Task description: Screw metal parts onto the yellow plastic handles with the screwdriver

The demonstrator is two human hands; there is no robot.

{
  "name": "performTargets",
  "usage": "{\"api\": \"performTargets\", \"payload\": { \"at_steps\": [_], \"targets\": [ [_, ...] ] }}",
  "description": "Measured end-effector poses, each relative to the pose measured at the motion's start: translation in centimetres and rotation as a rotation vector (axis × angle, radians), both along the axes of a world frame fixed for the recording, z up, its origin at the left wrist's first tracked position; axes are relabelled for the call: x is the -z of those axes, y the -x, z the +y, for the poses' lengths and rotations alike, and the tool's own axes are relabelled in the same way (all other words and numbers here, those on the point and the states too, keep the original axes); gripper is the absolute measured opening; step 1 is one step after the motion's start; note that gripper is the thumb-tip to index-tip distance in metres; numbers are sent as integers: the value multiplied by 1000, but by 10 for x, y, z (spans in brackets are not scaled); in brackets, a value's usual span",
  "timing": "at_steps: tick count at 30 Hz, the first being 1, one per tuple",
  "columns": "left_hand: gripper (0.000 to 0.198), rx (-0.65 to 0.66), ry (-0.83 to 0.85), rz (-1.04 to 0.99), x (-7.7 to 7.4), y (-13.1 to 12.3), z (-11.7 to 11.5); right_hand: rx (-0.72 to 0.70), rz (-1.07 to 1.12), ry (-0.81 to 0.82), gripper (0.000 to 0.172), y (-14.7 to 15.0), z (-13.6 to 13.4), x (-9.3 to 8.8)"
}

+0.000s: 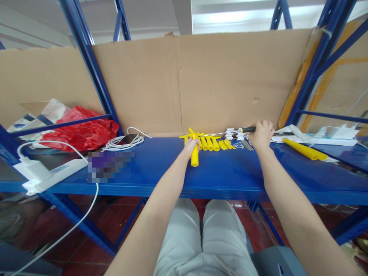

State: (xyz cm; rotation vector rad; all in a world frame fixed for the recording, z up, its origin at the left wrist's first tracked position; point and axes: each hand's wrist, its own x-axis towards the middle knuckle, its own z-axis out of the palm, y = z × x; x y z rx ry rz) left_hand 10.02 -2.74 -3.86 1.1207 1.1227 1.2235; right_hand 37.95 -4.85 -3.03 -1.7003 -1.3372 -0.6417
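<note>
My left hand [193, 144] is closed around a yellow plastic handle with a crosspiece at its top [194, 158], held just above the blue shelf. In my right hand [262, 133] is a screwdriver with a black grip [248, 129]. Its long thin shaft runs left, level, with the tip at the crosspiece of the yellow handle; exact contact is too small to tell. Behind and right of my left hand lie several similar yellow handles [210, 144] in a row. Small flat yellow pieces [226, 145] and tiny metal screws [238, 145] lie beside them.
White-and-black stacked parts [233, 134] stand near a cardboard back wall [218, 80]. Two yellow tubes [304, 150] lie at right. Leftward are a coiled white cable [122, 143], a power strip [61, 172] and a red plastic bag [82, 128]. The blue shelf's front edge [224, 194] crosses above my knees.
</note>
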Motion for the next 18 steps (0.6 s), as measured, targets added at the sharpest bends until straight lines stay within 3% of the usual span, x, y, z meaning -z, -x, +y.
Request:
{"api": "performTargets", "payload": {
  "at_steps": [9, 18],
  "targets": [
    [19, -6, 60, -3, -1, 0, 2, -105, -46, -212, 22, -4, 7, 1],
    [17, -14, 101, -8, 2, 0, 8, -229, -44, -330, 27, 2, 4, -1]
  ]
}}
